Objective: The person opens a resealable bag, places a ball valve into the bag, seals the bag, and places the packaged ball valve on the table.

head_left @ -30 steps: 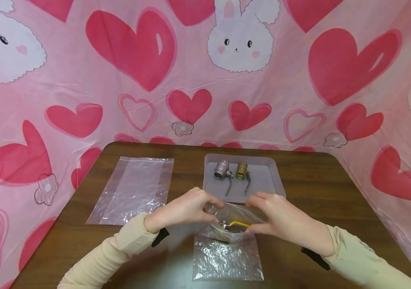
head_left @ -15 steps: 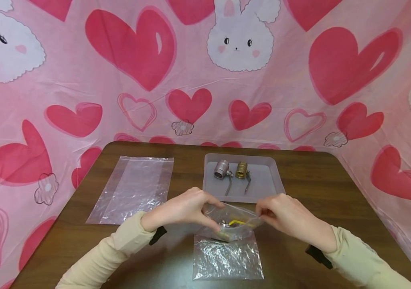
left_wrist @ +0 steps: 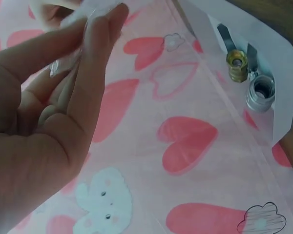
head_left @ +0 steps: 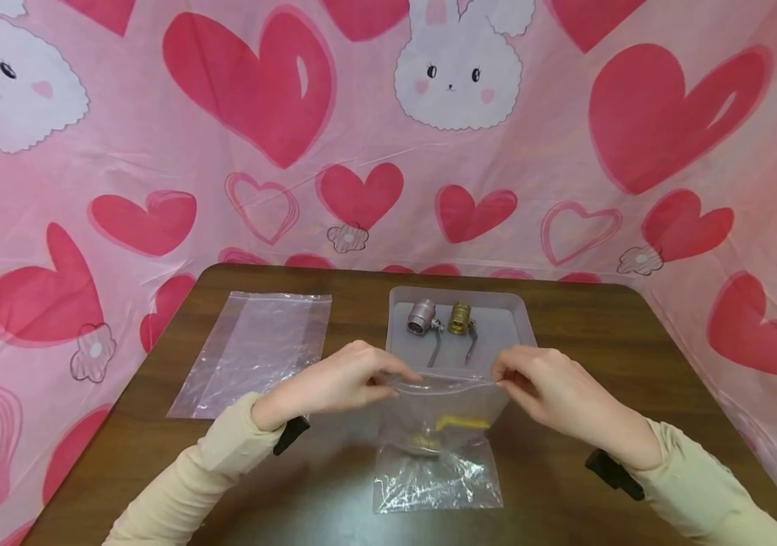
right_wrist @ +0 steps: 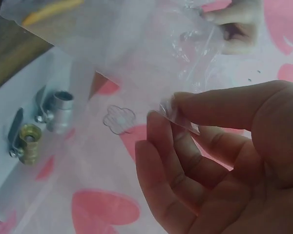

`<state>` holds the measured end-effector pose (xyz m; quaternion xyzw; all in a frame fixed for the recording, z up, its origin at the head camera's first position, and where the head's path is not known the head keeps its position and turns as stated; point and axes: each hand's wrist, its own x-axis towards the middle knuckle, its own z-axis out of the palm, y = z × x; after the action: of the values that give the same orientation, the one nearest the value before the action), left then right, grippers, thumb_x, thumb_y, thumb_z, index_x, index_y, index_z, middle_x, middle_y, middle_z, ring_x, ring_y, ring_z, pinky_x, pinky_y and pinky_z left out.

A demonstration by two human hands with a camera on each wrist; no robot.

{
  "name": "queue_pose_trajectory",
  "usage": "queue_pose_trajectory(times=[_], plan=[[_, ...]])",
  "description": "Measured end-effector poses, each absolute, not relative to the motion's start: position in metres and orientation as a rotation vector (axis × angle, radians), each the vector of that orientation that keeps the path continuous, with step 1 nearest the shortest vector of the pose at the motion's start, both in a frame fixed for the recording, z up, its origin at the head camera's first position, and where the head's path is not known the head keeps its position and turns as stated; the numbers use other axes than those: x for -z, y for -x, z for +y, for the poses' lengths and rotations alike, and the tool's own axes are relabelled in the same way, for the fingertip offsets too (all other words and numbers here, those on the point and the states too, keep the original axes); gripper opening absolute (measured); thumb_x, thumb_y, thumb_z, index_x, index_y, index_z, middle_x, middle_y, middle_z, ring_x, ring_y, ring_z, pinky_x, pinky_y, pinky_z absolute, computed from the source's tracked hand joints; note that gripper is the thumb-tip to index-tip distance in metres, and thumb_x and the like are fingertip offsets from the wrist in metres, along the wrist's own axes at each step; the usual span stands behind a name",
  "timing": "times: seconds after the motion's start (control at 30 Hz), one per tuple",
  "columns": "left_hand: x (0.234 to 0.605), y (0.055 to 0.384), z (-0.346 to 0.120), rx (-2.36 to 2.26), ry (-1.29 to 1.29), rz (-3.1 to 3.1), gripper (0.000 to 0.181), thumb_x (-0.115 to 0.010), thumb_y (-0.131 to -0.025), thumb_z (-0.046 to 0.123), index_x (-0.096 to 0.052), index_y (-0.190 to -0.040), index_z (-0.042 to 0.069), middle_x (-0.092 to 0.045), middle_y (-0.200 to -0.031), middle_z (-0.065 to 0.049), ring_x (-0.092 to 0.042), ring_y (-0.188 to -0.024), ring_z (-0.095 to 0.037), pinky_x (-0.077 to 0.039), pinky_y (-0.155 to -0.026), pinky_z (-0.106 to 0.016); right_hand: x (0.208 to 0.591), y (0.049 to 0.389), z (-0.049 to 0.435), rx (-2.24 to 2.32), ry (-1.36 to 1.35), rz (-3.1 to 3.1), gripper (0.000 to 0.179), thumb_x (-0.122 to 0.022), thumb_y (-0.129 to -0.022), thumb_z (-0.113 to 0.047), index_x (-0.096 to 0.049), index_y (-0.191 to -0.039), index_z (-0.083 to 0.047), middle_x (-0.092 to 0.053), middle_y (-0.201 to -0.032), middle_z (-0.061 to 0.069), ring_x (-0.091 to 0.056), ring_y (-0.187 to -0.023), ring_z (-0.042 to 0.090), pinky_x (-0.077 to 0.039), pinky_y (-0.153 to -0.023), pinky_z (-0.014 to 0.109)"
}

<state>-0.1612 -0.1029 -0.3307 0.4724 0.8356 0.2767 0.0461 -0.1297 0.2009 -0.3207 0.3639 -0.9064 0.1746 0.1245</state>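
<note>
A clear zip bag point(head_left: 439, 402) is held up by its top edge between both hands, its lower end on the table. Through the plastic shows a valve with a yellow lever handle point(head_left: 463, 422) and a brass-coloured body point(head_left: 425, 441). The left hand point(head_left: 342, 385) pinches the top left of the bag between thumb and fingers, as the left wrist view shows. At the opposite corner, the right hand point(right_wrist: 219, 161) pinches the plastic between thumb and fingertips. The mouth of the bag looks nearly flat, its zip strip running between the hands.
Behind the bag stands a shallow translucent tray point(head_left: 530, 318) holding a silver valve point(head_left: 421, 317) and a brass valve point(head_left: 459, 318), each with a grey lever. Another flat zip bag point(head_left: 258, 349) lies to the left on the brown table point(head_left: 586, 334). A pink heart-print cloth point(head_left: 518, 167) hangs behind.
The right hand has gone from spread fingers at the bag's mouth to pinching its corner. The mouth, open before, is now drawn straight and raised, with the bag's bottom pulled slightly up.
</note>
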Motion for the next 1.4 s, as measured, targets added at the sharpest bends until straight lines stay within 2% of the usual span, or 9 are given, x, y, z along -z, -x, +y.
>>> queue_pose_trajectory(times=[0.07,0.13,0.27,0.33,0.4,0.57,0.73,1.1,1.4], plan=[[0.328,0.163,-0.105,-0.912,-1.468,2.557,0.028,-0.072,-0.087,0.003,-0.073,-0.114,0.012,-0.076,-0.098,0.001,-0.046,-0.061,0.005,-0.042,-0.060,-0.011,0.317,0.130,0.201,-0.504,-1.058,-2.601,0.029,-0.074,-0.077,0.004,-0.061,-0.080,-0.021,-0.055,-0.073,-0.016,-0.046,-0.067,-0.006,-0.045,-0.059,0.017],[0.325,0.163,-0.107,-0.983,-1.450,2.549,0.027,-0.071,-0.088,0.003,-0.071,-0.113,0.013,-0.076,-0.093,0.001,-0.046,-0.060,0.005,-0.041,-0.057,-0.013,0.315,0.130,0.202,-0.498,-1.055,-2.572,0.029,-0.073,-0.076,0.006,-0.060,-0.080,-0.020,-0.054,-0.073,-0.016,-0.046,-0.067,-0.006,-0.045,-0.059,0.016],[0.323,0.163,-0.109,-1.119,-1.316,2.506,0.035,-0.072,-0.089,0.004,-0.060,-0.120,0.012,-0.077,-0.096,-0.003,-0.068,-0.073,0.000,-0.053,-0.069,-0.014,0.313,0.131,0.203,-0.505,-1.046,-2.560,0.029,-0.072,-0.077,0.007,-0.060,-0.080,-0.020,-0.054,-0.074,-0.016,-0.046,-0.068,-0.006,-0.045,-0.059,0.017],[0.323,0.164,-0.110,-1.170,-1.255,2.509,0.035,-0.073,-0.088,0.006,-0.059,-0.119,0.010,-0.078,-0.095,-0.006,-0.074,-0.083,-0.005,-0.057,-0.077,-0.017,0.311,0.131,0.204,-0.509,-1.039,-2.563,0.029,-0.073,-0.077,0.007,-0.060,-0.081,-0.019,-0.055,-0.075,-0.015,-0.048,-0.069,-0.005,-0.047,-0.060,0.017],[0.323,0.165,-0.111,-1.197,-1.215,2.548,0.027,-0.075,-0.086,0.008,-0.063,-0.111,0.009,-0.078,-0.091,-0.005,-0.073,-0.081,-0.006,-0.057,-0.076,-0.017,0.309,0.131,0.206,-0.516,-1.033,-2.567,0.029,-0.073,-0.077,0.007,-0.061,-0.082,-0.018,-0.056,-0.076,-0.014,-0.049,-0.070,-0.005,-0.048,-0.061,0.018],[0.323,0.169,-0.114,-1.222,-1.163,2.666,0.006,-0.078,-0.084,0.014,-0.073,-0.087,0.013,-0.076,-0.078,0.003,-0.065,-0.068,0.002,-0.051,-0.061,-0.017,0.304,0.133,0.208,-0.538,-1.030,-2.573,0.027,-0.075,-0.078,0.006,-0.062,-0.084,-0.017,-0.059,-0.078,-0.012,-0.052,-0.071,-0.005,-0.050,-0.061,0.019],[0.319,0.170,-0.116,-1.269,-1.092,2.689,0.004,-0.078,-0.085,0.017,-0.076,-0.088,0.015,-0.074,-0.075,0.006,-0.059,-0.063,0.002,-0.047,-0.058,-0.018,0.298,0.135,0.211,-0.530,-1.029,-2.582,0.026,-0.078,-0.077,0.003,-0.064,-0.085,-0.017,-0.061,-0.078,-0.012,-0.052,-0.071,-0.005,-0.051,-0.062,0.019],[0.323,0.171,-0.114,-1.372,-0.927,2.704,0.005,-0.079,-0.084,0.020,-0.076,-0.086,0.017,-0.074,-0.074,0.006,-0.066,-0.065,-0.001,-0.051,-0.062,-0.020,0.292,0.140,0.219,-0.534,-1.063,-2.585,0.021,-0.082,-0.076,-0.005,-0.070,-0.084,-0.019,-0.065,-0.079,-0.015,-0.053,-0.070,-0.007,-0.051,-0.060,0.019],[0.328,0.174,-0.110,-1.492,-0.904,2.678,0.005,-0.079,-0.084,0.018,-0.077,-0.083,0.013,-0.074,-0.072,0.002,-0.070,-0.065,-0.023,-0.049,-0.057,-0.025,0.294,0.139,0.218,-0.461,-1.101,-2.489,0.023,-0.082,-0.074,-0.001,-0.068,-0.082,-0.018,-0.063,-0.077,-0.014,-0.050,-0.070,-0.006,-0.041,-0.063,0.007]])
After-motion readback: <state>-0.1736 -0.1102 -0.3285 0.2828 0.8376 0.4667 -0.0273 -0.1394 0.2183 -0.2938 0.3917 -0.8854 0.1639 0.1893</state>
